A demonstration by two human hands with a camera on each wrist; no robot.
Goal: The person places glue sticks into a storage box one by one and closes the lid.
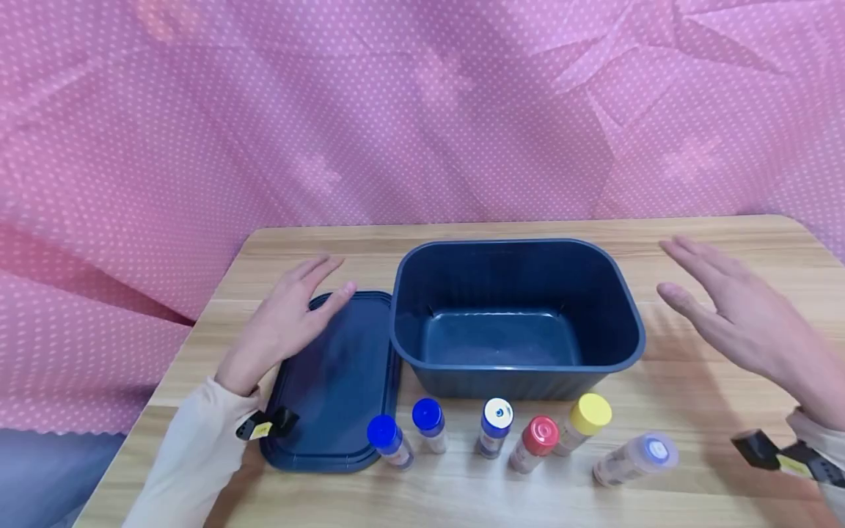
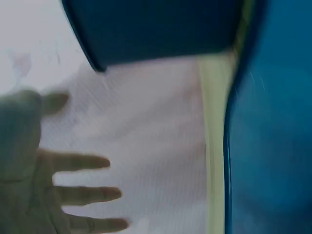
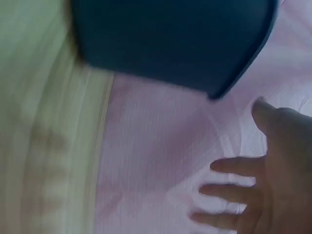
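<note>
A deep navy plastic bin (image 1: 515, 381) stands upright on the wooden table, its inside bare. Left of it lies a flat navy lid (image 1: 339, 389). My left hand (image 1: 284, 319) hovers over the lid's far left part with straight, spread fingers and holds nothing. To the bin's right my right hand (image 1: 746, 315) is raised above the table, fingers extended, palm towards the bin. In the right wrist view the bin (image 3: 165, 39) is apart from the fingers. The left wrist view has the bin (image 2: 156, 29) at the top and the lid (image 2: 273, 136) at the right.
In front of the bin stand small capped bottles: two with blue caps (image 1: 385, 433), one white-and-blue (image 1: 496, 418), one red (image 1: 540, 436), one yellow (image 1: 590, 414). A translucent bottle (image 1: 634, 462) is at the right. A pink dotted cloth (image 1: 422, 132) hangs behind the table (image 1: 317, 238).
</note>
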